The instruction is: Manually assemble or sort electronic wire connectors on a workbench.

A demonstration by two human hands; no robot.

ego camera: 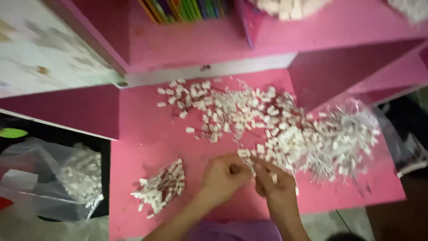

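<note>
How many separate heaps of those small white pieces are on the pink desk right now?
2. A big loose heap spreads across the desk's middle and right, by both hands; a small tidy heap lies front left. More pieces fill the plastic bag off the desk.

Bare forearms, no sleeves, purple garment (236, 231) at the lap

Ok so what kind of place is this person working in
Probably a home doing small piecework. The left hand and right hand work on a pink desk with shelves, books stand above, and a pile of small white wired parts spreads out, with more bagged alongside.
</note>
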